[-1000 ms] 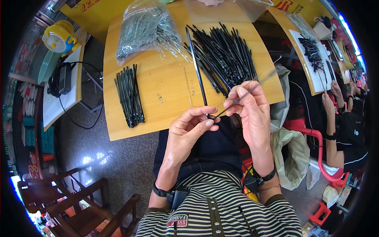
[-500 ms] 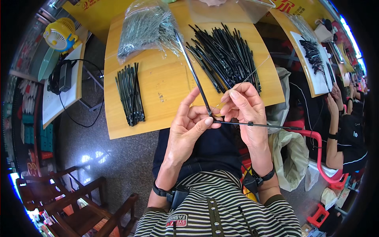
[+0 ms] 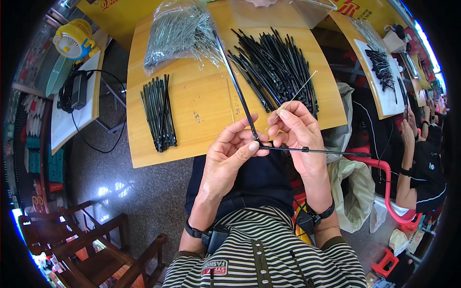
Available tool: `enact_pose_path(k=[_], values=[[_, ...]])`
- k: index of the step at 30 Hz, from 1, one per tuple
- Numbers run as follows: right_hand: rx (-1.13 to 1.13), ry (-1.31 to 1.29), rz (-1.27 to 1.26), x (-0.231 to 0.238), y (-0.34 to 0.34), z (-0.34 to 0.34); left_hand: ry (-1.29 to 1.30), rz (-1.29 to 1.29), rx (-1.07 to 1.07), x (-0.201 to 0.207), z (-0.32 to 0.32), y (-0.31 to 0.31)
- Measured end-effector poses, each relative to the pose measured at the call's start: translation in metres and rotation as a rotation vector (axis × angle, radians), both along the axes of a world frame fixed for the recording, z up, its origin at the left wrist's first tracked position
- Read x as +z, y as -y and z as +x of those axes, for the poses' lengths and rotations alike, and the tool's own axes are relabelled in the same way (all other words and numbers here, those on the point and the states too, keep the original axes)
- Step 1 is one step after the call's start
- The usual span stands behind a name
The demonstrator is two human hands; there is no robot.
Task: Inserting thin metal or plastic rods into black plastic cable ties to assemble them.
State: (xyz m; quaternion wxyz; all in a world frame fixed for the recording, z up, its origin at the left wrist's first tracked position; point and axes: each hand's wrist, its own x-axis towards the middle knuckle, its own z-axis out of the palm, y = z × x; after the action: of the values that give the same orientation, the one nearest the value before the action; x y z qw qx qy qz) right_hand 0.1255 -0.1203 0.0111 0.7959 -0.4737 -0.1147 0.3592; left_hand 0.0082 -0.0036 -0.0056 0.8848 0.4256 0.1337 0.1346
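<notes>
While the wooden desk (image 3: 192, 132) carries heaped black rods (image 3: 281, 67), the left hand (image 3: 228, 151) has its fingers pinched on two slender black bars (image 3: 234, 79) where they meet, near the desk's front edge; these look light, stiff and slick, best held at that junction. Smallest, a thin metal wire (image 3: 302, 88) sits between the narrowed fingers of the right hand (image 3: 302, 132), probably springy and easily bent
</notes>
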Motion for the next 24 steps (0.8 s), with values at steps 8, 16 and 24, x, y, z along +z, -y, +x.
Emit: enact_pose_path(k=[8,16,24], values=[[0.015,-0.020,0.055,-0.0021,0.0000,0.0010,-0.005,-0.024,0.005,0.0015,0.0011,0.0008],[0.036,-0.030,0.052,-0.0047,-0.0002,0.0006,0.038,-0.016,-0.019,-0.0012,0.0004,0.0002],[0.056,-0.145,0.042,-0.0095,0.0014,0.0027,0.014,0.009,0.015,-0.0011,-0.0001,0.0027]])
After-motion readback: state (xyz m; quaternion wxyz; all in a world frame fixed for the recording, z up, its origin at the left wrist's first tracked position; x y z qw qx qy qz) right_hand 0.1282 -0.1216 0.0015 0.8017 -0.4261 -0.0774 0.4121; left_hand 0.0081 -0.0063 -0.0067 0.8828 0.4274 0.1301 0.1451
